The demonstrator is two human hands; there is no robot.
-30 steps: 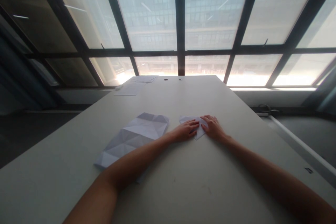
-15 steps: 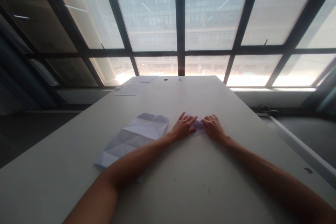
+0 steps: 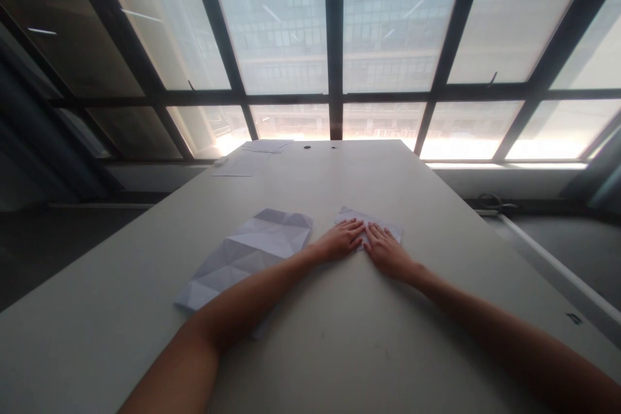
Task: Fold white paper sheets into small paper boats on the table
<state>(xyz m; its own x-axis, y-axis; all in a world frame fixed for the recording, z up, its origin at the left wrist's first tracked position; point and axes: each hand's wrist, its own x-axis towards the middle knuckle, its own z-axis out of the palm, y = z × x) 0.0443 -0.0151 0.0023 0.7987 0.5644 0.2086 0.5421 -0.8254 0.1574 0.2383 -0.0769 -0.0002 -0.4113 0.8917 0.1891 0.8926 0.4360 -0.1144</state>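
Note:
A small folded piece of white paper (image 3: 361,215) lies flat on the white table (image 3: 310,356), partly covered by my hands. My left hand (image 3: 342,239) rests on its left part, fingers stretched out and pointing right. From the other side my right hand (image 3: 385,249) presses down on the paper, its fingers laid flat and angled up to the left. The fingertips of both hands almost meet over the middle of the paper. To the left lies a larger white sheet (image 3: 257,242) with a pattern of creases, part of it hidden under my left forearm.
Several loose white sheets (image 3: 266,146) lie at the table's far left corner. Two small dark spots sit near the far edge. A small dark mark (image 3: 574,318) shows by the right edge. Large framed windows (image 3: 286,19) rise behind the table.
My right hand has gone from gripping the small paper's right side to lying flat on it, slightly lower and leftward. My left fingers have also come down flatter. More of the paper's far side shows.

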